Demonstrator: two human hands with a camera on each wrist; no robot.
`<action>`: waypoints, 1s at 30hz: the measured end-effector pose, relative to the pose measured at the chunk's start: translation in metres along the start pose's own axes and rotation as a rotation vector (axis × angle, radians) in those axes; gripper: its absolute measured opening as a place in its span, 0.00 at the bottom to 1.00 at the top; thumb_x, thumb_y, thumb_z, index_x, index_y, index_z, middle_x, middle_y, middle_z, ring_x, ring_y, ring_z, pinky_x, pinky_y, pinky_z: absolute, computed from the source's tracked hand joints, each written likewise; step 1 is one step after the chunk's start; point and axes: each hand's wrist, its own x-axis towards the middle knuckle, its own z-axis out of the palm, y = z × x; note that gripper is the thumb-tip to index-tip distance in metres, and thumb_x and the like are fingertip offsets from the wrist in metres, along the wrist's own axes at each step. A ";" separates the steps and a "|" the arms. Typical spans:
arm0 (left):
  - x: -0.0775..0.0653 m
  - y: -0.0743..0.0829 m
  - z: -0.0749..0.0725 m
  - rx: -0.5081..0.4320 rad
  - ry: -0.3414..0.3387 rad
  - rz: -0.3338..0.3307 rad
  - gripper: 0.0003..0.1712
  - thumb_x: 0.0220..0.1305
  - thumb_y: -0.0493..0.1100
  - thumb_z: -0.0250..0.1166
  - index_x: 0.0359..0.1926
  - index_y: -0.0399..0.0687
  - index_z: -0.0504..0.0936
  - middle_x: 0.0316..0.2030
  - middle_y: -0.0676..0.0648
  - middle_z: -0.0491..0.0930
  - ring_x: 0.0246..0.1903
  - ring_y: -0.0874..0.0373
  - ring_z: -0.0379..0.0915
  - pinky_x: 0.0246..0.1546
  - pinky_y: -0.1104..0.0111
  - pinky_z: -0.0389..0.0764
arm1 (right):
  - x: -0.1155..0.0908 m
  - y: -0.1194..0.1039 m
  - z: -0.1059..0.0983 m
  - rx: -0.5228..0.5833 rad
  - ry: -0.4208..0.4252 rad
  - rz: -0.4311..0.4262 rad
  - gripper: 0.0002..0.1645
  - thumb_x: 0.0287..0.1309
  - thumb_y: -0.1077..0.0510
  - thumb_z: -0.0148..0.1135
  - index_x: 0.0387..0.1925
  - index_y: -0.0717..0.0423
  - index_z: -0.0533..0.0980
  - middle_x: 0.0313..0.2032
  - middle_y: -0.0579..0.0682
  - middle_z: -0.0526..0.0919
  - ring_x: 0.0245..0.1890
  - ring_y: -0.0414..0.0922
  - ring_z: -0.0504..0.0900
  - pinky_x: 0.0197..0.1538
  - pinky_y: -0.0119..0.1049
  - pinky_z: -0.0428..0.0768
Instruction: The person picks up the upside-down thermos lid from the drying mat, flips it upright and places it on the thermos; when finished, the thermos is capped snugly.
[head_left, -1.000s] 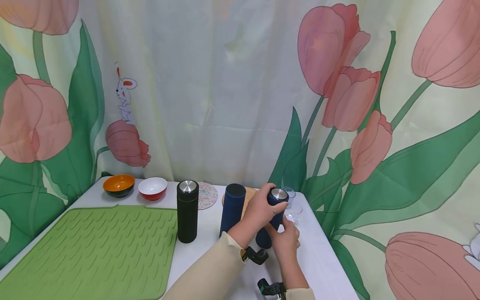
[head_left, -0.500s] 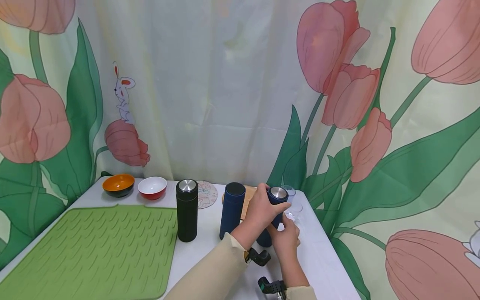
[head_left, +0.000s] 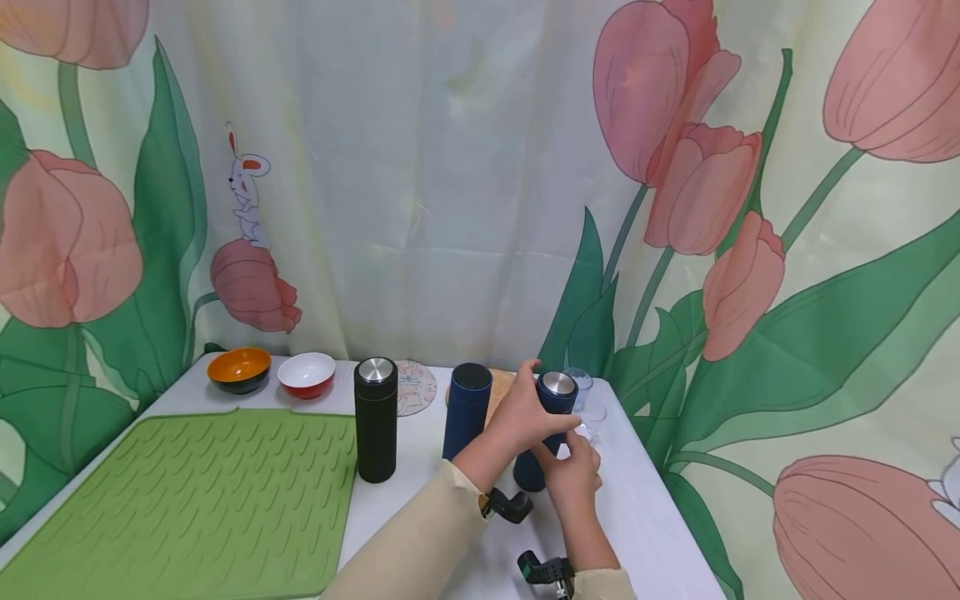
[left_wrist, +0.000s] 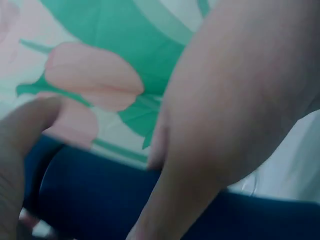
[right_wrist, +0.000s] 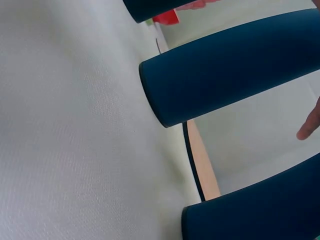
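Note:
My right hand (head_left: 572,471) grips the dark blue thermos flask (head_left: 531,473) around its middle; the flask has a silver-topped lid (head_left: 558,382) and leans slightly to the right in the head view. Around the upper flask, my left hand (head_left: 522,414) has its thumb and fingers spread, the thumb lying across the front below the lid. In the left wrist view a left-hand digit (left_wrist: 30,125) stands over the flask's lid end, and the right hand (left_wrist: 220,115) crosses the flask body (left_wrist: 95,185). A second blue flask (head_left: 468,408) with a dark top stands left of my hands.
A black flask (head_left: 377,425) stands farther left, beside a green ridged mat (head_left: 187,500). An orange bowl (head_left: 240,365) and a red-and-white bowl (head_left: 306,372) sit at the back left. Behind are a patterned round coaster (head_left: 415,387), a wooden board (head_left: 498,388) and clear glassware (head_left: 592,408).
The left hand's fingers have come away from the lid and spread straighter, and its thumb has moved a little lower. The right hand keeps its grip on the flask.

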 end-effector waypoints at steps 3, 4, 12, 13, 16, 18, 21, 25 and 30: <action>-0.002 0.005 0.010 0.009 0.097 -0.016 0.59 0.50 0.65 0.83 0.73 0.50 0.59 0.59 0.40 0.79 0.55 0.49 0.82 0.53 0.52 0.87 | 0.000 0.000 -0.001 0.009 0.009 -0.011 0.38 0.67 0.42 0.71 0.74 0.46 0.73 0.64 0.63 0.78 0.74 0.65 0.58 0.68 0.75 0.50; -0.003 0.006 0.012 0.021 0.125 -0.017 0.56 0.50 0.67 0.82 0.70 0.50 0.61 0.56 0.41 0.80 0.53 0.50 0.83 0.51 0.55 0.88 | 0.000 0.000 0.000 0.012 0.010 -0.012 0.38 0.67 0.43 0.70 0.74 0.47 0.73 0.64 0.63 0.79 0.74 0.65 0.58 0.68 0.74 0.51; 0.003 -0.006 0.002 0.107 0.062 0.068 0.41 0.63 0.66 0.74 0.68 0.56 0.70 0.58 0.46 0.81 0.53 0.53 0.83 0.49 0.56 0.89 | 0.002 -0.003 0.000 0.007 -0.001 -0.006 0.42 0.64 0.36 0.71 0.73 0.49 0.74 0.62 0.63 0.81 0.74 0.65 0.60 0.67 0.73 0.54; 0.003 -0.007 -0.001 0.110 0.032 0.075 0.40 0.65 0.66 0.73 0.70 0.57 0.70 0.60 0.47 0.80 0.55 0.52 0.82 0.51 0.54 0.89 | 0.001 -0.003 -0.001 0.008 -0.001 -0.005 0.42 0.63 0.35 0.71 0.73 0.48 0.75 0.62 0.63 0.81 0.74 0.65 0.60 0.67 0.74 0.54; 0.005 -0.009 -0.005 0.129 -0.036 0.079 0.41 0.68 0.65 0.69 0.76 0.60 0.68 0.66 0.47 0.78 0.60 0.51 0.80 0.57 0.51 0.87 | 0.001 -0.003 -0.003 0.009 -0.011 -0.005 0.43 0.62 0.33 0.72 0.73 0.48 0.75 0.63 0.64 0.81 0.74 0.65 0.60 0.67 0.74 0.54; 0.006 -0.007 -0.004 0.131 -0.046 0.060 0.45 0.66 0.67 0.69 0.77 0.57 0.66 0.66 0.46 0.78 0.60 0.50 0.80 0.57 0.51 0.87 | 0.000 -0.001 -0.004 0.004 -0.016 -0.003 0.44 0.62 0.33 0.72 0.73 0.47 0.74 0.64 0.63 0.81 0.74 0.65 0.60 0.68 0.74 0.54; 0.007 -0.001 0.001 0.131 0.001 0.005 0.53 0.58 0.73 0.73 0.75 0.53 0.63 0.60 0.43 0.81 0.54 0.52 0.83 0.52 0.55 0.88 | 0.001 0.001 -0.004 -0.002 -0.012 -0.009 0.42 0.62 0.34 0.73 0.72 0.45 0.75 0.63 0.62 0.81 0.74 0.64 0.60 0.68 0.75 0.53; 0.007 0.007 0.008 0.137 0.094 -0.045 0.57 0.49 0.76 0.78 0.67 0.51 0.63 0.49 0.43 0.83 0.43 0.54 0.83 0.41 0.60 0.87 | 0.002 0.001 -0.003 0.006 -0.003 -0.018 0.41 0.63 0.36 0.73 0.73 0.45 0.75 0.62 0.62 0.81 0.74 0.64 0.60 0.68 0.76 0.52; 0.007 0.005 0.006 0.159 0.087 0.009 0.43 0.57 0.69 0.77 0.61 0.53 0.68 0.50 0.45 0.82 0.44 0.55 0.84 0.41 0.61 0.89 | 0.003 -0.001 -0.002 0.016 -0.004 -0.003 0.46 0.62 0.35 0.73 0.76 0.48 0.72 0.63 0.63 0.81 0.75 0.65 0.60 0.68 0.76 0.53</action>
